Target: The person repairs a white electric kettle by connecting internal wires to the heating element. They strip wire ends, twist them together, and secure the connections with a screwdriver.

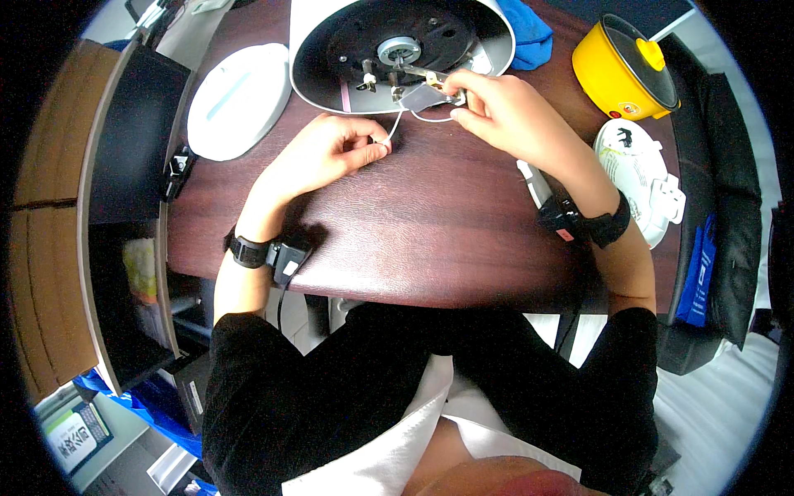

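Hands (339,147) (500,109), thin cord (396,126), smooth white cylinder (306,15)

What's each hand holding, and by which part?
Left hand: white wire, pinched at its lower visible end. Right hand: apparently a small metal piece, by its right edge.

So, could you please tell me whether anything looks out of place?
Yes: the white cylindrical housing has its open end toward the camera, metal fittings exposed, and a white wire runs out to the left hand. That bared wiring looks odd; no spill shows.
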{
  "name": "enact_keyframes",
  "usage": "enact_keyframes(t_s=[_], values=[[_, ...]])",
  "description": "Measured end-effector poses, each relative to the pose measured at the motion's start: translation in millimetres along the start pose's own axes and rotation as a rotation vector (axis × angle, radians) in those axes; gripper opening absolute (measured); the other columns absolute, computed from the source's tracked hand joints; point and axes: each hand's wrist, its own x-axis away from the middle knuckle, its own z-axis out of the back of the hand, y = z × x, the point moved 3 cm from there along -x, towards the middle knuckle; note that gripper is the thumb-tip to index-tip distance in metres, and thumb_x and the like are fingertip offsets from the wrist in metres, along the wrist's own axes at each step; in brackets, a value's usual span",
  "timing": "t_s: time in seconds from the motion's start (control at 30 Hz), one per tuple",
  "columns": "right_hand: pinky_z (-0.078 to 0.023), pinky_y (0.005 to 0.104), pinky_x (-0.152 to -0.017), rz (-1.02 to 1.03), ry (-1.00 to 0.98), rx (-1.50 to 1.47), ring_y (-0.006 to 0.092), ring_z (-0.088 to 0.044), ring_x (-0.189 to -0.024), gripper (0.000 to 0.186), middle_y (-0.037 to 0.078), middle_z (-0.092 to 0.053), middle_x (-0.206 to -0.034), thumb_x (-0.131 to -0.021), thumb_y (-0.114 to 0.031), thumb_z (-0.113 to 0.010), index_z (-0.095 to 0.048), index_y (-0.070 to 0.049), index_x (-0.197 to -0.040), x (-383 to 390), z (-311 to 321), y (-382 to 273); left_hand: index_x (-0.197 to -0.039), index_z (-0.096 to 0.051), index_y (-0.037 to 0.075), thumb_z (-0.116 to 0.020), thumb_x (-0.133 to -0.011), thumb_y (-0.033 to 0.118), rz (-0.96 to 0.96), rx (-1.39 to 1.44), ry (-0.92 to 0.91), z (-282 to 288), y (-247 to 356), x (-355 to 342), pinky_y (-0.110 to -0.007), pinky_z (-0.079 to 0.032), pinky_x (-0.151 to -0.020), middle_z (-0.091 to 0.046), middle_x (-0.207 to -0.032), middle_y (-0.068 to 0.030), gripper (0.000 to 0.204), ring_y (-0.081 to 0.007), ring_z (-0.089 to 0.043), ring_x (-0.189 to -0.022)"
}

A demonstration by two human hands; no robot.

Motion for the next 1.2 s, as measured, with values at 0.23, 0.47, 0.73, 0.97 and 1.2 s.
enact_keyframes(t_s=[0.23, 0.47, 0.73, 0.97, 1.2], values=[[-0.041, 0.0373, -0.049, 0.027, 0.028, -0.059, 0.0252, -0.055, -0.051, 0.015, 0.010, -0.055, -0.059, -0.086, -0.016, -0.065, -0.062, -0.007, -0.098, 4.0, 5.1, 3.4, -0.097, -0.069, 0.003, -0.065, -0.092, 0.018, 0.047, -0.008, 0.021, 5.9, 5.8, 2.5, -0.024, -0.037, -0.053, -0.053, -0.065, 0.0023, 0.015, -0.0044, -0.044, -0.058], [-0.038, 0.0345, -0.047, -0.039, 0.133, -0.028, 0.0219, -0.054, -0.050, 0.015, 0.007, -0.053, -0.058, -0.087, -0.017, -0.066, -0.061, -0.009, -0.099, 7.1, 22.1, -12.3, -0.095, -0.068, 0.002, -0.064, -0.092, 0.021, 0.013, 0.042, 0.121, 7.5, 5.3, 4.0, -0.028, -0.034, -0.050, -0.047, -0.056, -0.0001, 0.019, -0.0072, -0.041, -0.052], [-0.046, 0.0382, -0.053, -0.020, 0.036, 0.108, 0.0265, -0.062, -0.061, 0.024, 0.008, -0.060, -0.068, -0.087, -0.020, -0.066, -0.060, -0.011, -0.109, -3.7, 8.8, -26.2, -0.092, -0.068, 0.004, -0.063, -0.089, 0.020, 0.047, 0.003, 0.115, 7.3, -10.7, 3.4, -0.031, -0.044, -0.056, -0.060, -0.065, -0.0097, 0.017, -0.0150, -0.055, -0.056], [-0.051, 0.0432, -0.063, 0.109, -0.005, 0.293, 0.0338, -0.065, -0.074, 0.023, 0.013, -0.067, -0.081, -0.087, -0.021, -0.065, -0.059, -0.014, -0.108, -22.8, -5.2, -34.1, -0.092, -0.069, 0.004, -0.063, -0.088, 0.018, -0.064, -0.070, 0.089, 2.5, -5.5, 5.0, -0.036, -0.048, -0.062, -0.063, -0.070, -0.0132, 0.016, -0.0246, -0.061, -0.062], [-0.046, 0.0414, -0.057, 0.016, -0.073, 0.239, 0.0318, -0.063, -0.066, 0.016, 0.013, -0.061, -0.071, -0.088, -0.017, -0.064, -0.057, -0.013, -0.101, -21.6, -2.8, -29.0, -0.090, -0.065, 0.002, -0.062, -0.090, 0.019, -0.075, -0.083, 0.167, 4.9, -12.4, 4.8, -0.036, -0.045, -0.057, -0.060, -0.067, -0.0136, 0.017, -0.0222, -0.056, -0.057]])
